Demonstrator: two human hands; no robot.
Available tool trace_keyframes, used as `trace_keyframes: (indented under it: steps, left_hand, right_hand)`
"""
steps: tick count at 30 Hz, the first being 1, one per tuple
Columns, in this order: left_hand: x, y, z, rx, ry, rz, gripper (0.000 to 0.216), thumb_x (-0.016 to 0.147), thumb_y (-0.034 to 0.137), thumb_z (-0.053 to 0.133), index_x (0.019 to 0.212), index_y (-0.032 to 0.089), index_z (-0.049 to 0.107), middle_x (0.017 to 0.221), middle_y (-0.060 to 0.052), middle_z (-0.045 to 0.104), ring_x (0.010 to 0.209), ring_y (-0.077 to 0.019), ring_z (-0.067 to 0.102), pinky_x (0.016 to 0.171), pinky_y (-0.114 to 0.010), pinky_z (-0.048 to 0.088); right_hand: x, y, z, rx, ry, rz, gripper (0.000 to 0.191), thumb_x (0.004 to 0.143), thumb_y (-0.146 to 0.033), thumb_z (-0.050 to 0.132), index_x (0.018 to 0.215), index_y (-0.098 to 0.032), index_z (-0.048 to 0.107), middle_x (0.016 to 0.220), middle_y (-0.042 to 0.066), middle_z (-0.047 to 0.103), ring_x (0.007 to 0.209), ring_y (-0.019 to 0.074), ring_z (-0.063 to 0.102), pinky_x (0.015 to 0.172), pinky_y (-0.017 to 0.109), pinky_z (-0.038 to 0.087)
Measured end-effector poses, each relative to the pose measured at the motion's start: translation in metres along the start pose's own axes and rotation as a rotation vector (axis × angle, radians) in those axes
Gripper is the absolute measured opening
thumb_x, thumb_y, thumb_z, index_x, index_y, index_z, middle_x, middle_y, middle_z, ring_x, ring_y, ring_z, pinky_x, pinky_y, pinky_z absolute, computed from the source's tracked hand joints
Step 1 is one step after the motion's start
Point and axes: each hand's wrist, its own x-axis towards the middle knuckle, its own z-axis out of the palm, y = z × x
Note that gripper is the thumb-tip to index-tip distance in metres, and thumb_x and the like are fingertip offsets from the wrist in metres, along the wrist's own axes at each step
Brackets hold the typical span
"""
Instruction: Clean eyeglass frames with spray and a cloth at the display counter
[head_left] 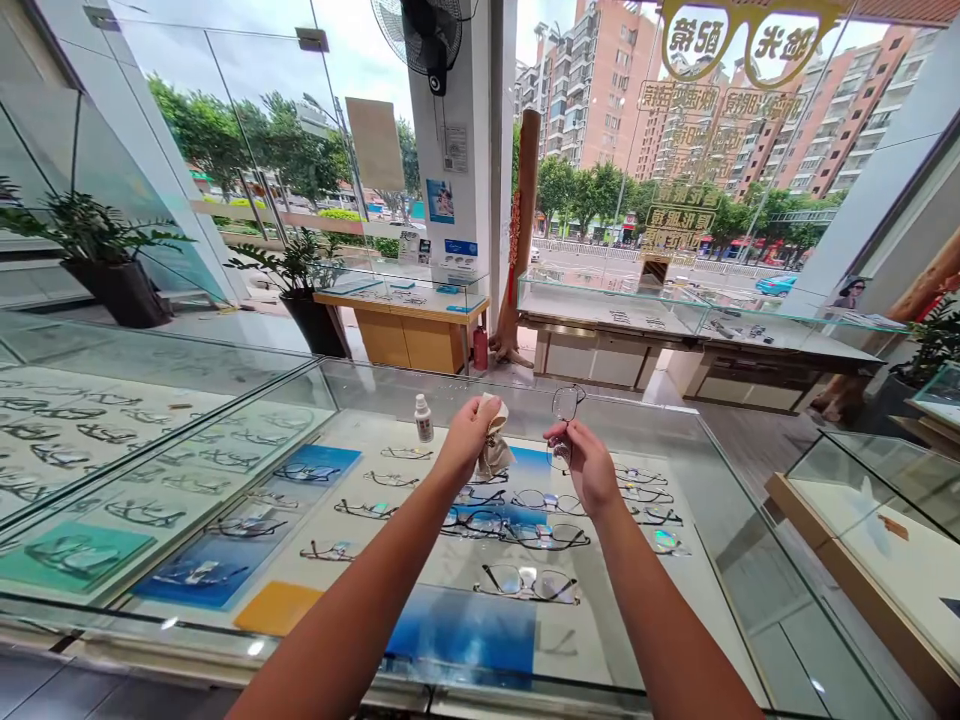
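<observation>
My left hand (pixel 469 432) grips a beige cloth (pixel 495 455) that hangs down in loose folds. A pair of thin-framed eyeglasses (pixel 568 402) is pinched in my right hand (pixel 589 460), turned so that one lens points up and the other sits partly behind my fingers. The cloth and the eyeglasses are apart, both above a glass display case (pixel 600 405). To the left of my left hand, a small white bottle (pixel 424 420) stands upright on the glass top. Below my hands, several pairs of glasses (pixel 529 582) lie in rows inside the case.
Another glass case (pixel 885 510) stands at the right, and a case section (pixel 82 415) with many frames extends left. Farther back are a wooden display counter (pixel 405 335), potted plants (pixel 112 260), a red fire extinguisher (pixel 480 348) and large windows facing a street.
</observation>
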Motion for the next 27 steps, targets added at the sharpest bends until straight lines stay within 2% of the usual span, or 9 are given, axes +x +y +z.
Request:
trace_keyframes:
  steps: [5,13,18,21,24,27]
  left_hand:
    - [-0.012,0.007,0.008,-0.006,-0.114,-0.037,0.062,0.073,0.073,0.083,0.096,0.023,0.053,0.071,0.007,0.052,0.054,-0.0094,0.051,0.050,-0.022,0.042]
    - [-0.013,0.005,0.010,-0.048,-0.216,0.107,0.057,0.079,0.065,0.085,0.101,0.022,0.055,0.075,0.006,0.058,0.060,-0.0089,0.049,0.056,-0.021,0.039]
    - [-0.012,0.002,0.008,0.104,-0.267,0.210,0.047,0.088,0.063,0.078,0.096,0.019,0.063,0.078,0.003,0.057,0.066,-0.0111,0.049,0.060,-0.024,0.040]
    - [-0.013,-0.001,0.006,0.203,-0.287,0.276,0.045,0.098,0.064,0.064,0.104,0.019,0.066,0.082,0.001,0.058,0.071,-0.0141,0.052,0.065,-0.026,0.043]
    - [-0.017,-0.002,0.005,0.247,-0.274,0.364,0.041,0.102,0.058,0.060,0.119,0.021,0.061,0.096,-0.002,0.062,0.079,-0.0156,0.057,0.072,-0.028,0.047]
    - [-0.021,0.002,0.005,0.323,-0.271,0.439,0.031,0.103,0.051,0.061,0.109,0.022,0.055,0.097,-0.002,0.059,0.080,-0.0151,0.056,0.074,-0.028,0.047]
  right_hand:
    - [-0.004,-0.003,0.004,-0.026,-0.028,0.002,0.024,0.092,-0.046,0.072,0.085,-0.024,0.078,0.096,0.006,0.074,0.089,0.0220,0.060,0.082,0.035,0.047]
    - [-0.004,-0.002,0.004,-0.044,-0.047,0.054,0.025,0.091,-0.047,0.072,0.085,-0.024,0.076,0.098,0.006,0.074,0.090,0.0217,0.059,0.081,0.034,0.043]
    - [-0.006,-0.004,0.007,-0.083,-0.065,0.108,0.026,0.090,-0.048,0.072,0.083,-0.024,0.076,0.096,0.006,0.075,0.087,0.0206,0.057,0.078,0.033,0.040]
    - [-0.006,-0.004,0.008,-0.130,-0.083,0.135,0.028,0.089,-0.050,0.071,0.083,-0.023,0.076,0.096,0.006,0.076,0.085,0.0204,0.057,0.075,0.033,0.038]
    - [-0.007,-0.003,0.008,-0.192,-0.108,0.156,0.028,0.088,-0.050,0.071,0.083,-0.023,0.076,0.093,0.005,0.074,0.083,0.0198,0.056,0.075,0.033,0.036]
    - [-0.008,-0.001,0.010,-0.258,-0.140,0.155,0.029,0.087,-0.051,0.072,0.079,-0.023,0.073,0.083,0.003,0.068,0.079,0.0189,0.052,0.074,0.033,0.035]
